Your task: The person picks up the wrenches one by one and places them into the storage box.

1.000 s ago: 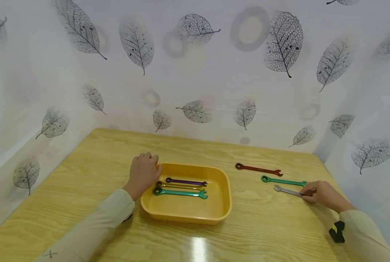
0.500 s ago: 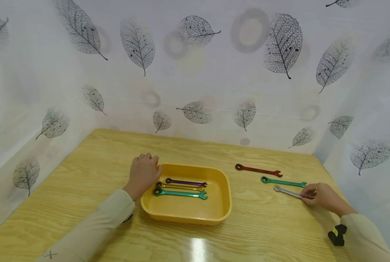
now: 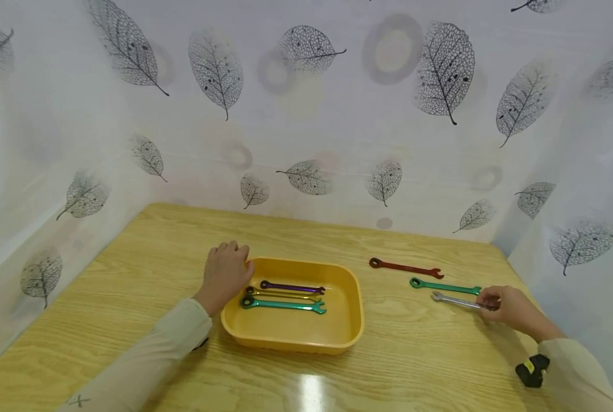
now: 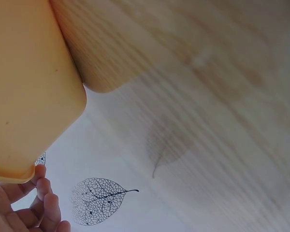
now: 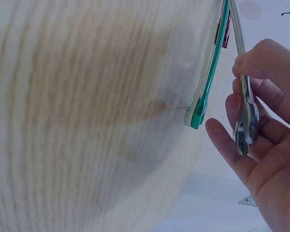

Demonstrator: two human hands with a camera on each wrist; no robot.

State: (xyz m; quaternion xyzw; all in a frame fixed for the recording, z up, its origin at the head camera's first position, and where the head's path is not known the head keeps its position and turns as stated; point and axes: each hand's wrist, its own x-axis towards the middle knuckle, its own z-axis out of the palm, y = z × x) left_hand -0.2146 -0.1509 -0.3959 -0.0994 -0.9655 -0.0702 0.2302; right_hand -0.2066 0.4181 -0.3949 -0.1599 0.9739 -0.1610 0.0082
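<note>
Pinch on silver combination wrench (image 3: 457, 301), corner grip on yellow tray (image 3: 296, 347)

Holding the silver combination wrench near its ring end with the right hand (image 3: 512, 310), between thumb and fingertips. Found at the right of the desk (image 3: 414, 355), well apart from the yellow tray, just beside a green combination wrench (image 3: 442, 286) and nearer than a red combination wrench (image 3: 406, 268). Gripping the far left corner of the tray with the left hand (image 3: 226, 272). Cannot tell the open end's clearance from the desk.

Could swivel or slip free, from so small a pinch so near one end. Could nudge the green combination wrench askew, from a low sideways sweep. If carried to the tray, could clip its right rim, from a drooping open end. Could land across the purple wrench (image 3: 293, 287), gold wrench (image 3: 288, 295) and teal wrench (image 3: 286, 304) lying side by side inside, from a careless release. Could drag or tip the tray, from a tug at one corner only.
</note>
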